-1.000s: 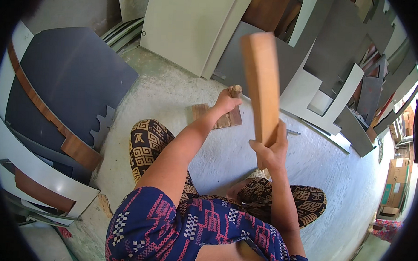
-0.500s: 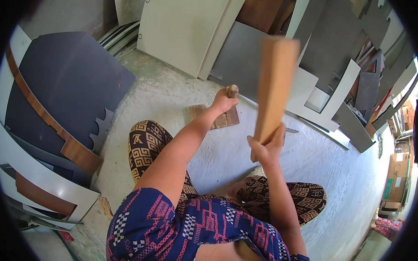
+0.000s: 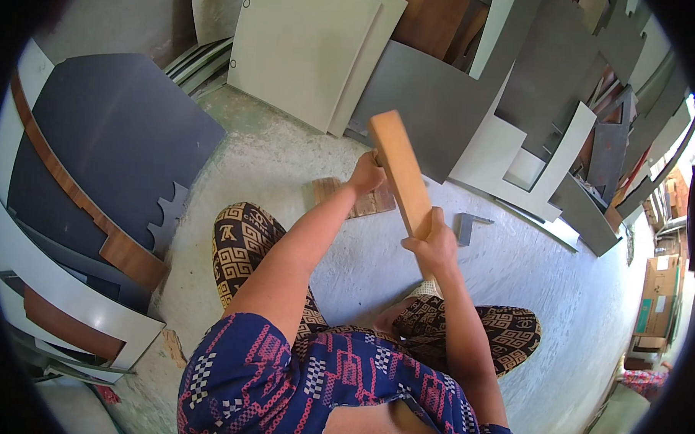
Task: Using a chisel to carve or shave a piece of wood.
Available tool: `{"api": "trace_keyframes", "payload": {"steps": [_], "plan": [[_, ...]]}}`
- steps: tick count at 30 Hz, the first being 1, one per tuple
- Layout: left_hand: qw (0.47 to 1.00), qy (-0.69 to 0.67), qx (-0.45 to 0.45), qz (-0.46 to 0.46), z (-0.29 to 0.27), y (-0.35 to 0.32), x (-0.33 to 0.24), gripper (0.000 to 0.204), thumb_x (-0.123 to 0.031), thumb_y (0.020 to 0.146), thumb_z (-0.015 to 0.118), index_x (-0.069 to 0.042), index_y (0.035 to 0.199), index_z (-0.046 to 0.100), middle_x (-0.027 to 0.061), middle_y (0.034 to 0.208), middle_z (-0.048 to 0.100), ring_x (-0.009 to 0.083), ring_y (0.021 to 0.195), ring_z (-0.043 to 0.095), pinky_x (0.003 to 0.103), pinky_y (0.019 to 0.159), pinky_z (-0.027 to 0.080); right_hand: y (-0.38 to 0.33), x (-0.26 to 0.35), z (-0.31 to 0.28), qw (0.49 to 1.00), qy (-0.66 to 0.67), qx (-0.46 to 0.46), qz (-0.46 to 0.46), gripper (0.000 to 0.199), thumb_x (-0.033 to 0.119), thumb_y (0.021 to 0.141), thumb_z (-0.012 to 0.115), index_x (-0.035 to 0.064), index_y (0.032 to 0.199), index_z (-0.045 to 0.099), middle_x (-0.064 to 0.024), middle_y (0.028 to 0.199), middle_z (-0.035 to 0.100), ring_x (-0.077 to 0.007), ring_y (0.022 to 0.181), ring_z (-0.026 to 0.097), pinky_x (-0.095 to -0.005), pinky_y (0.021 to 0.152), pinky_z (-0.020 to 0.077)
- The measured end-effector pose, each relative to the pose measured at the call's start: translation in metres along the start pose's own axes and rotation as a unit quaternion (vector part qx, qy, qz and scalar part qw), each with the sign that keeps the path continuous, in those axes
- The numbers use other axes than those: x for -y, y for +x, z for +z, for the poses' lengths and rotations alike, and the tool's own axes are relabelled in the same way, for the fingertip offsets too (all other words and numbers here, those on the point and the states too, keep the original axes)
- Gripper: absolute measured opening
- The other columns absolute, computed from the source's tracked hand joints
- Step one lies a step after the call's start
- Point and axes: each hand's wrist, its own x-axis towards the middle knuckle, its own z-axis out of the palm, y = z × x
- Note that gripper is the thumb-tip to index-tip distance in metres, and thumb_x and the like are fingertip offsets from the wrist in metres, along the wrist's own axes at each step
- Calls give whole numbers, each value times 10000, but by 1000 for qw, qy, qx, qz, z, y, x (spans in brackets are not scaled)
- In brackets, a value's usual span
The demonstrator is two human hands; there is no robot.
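My right hand (image 3: pixel 436 247) grips one end of a long, squared wooden bar (image 3: pixel 408 177). The bar slants up and away to the left, its far end at the top of my left fist. My left hand (image 3: pixel 368 174) is wrapped round an upright wooden-handled tool (image 3: pixel 377 160). The bar now covers most of that handle, and the tool's lower end is hidden. Under the left fist a brown wooden block (image 3: pixel 363 206) lies flat on the floor. Whether the bar touches the handle I cannot tell.
On the floor right of the bar lies an L-shaped metal square (image 3: pixel 469 227). Grey and cream panels (image 3: pixel 307 55) lean along the far wall. A dark sheet (image 3: pixel 113 140) and curved offcuts stand at the left. A cardboard box (image 3: pixel 658 297) sits far right.
The wooden bar has swung down and left from upright to the top of my left fist. My left hand has stayed nearly in place. The metal square has come fully into sight.
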Motion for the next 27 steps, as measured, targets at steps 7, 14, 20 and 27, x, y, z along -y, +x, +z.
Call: {"api": "trace_keyframes", "payload": {"steps": [7, 14, 20, 27], "plan": [[999, -10, -53, 8, -30, -1, 17, 149, -14, 700, 706, -31, 828, 632, 8, 789, 653, 113, 700, 591, 306, 665, 497, -8, 37, -13, 965, 249, -52, -67, 631, 218, 577, 795, 20, 1100, 502, -167, 843, 632, -299, 776, 629, -388, 697, 498], [995, -53, -66, 45, -56, -23, -21, 154, -23, 673, 703, -60, 787, 606, -17, 727, 592, 103, 674, 559, 298, 629, 465, -13, 40, -17, 952, 304, -21, -10, 626, 194, 568, 802, -9, 1091, 524, -108, 899, 608, -204, 806, 590, -331, 712, 488], [995, -5, -102, 21, -74, -32, 0, 164, -35, 672, 713, -58, 793, 605, -14, 728, 595, 102, 668, 547, 297, 631, 457, -20, 53, -6, 950, 306, -26, -47, 545, 164, 567, 806, -6, 1018, 551, -70, 835, 577, -179, 765, 564, -311, 691, 473], [993, 17, -120, 5, -78, -25, 20, 169, 7, 674, 732, -60, 774, 612, -20, 750, 614, 103, 696, 582, 295, 658, 487, -28, 63, -4, 957, 282, -24, -63, 590, 168, 580, 807, -6, 1077, 543, -78, 889, 589, -183, 811, 576, -319, 721, 479]]}}
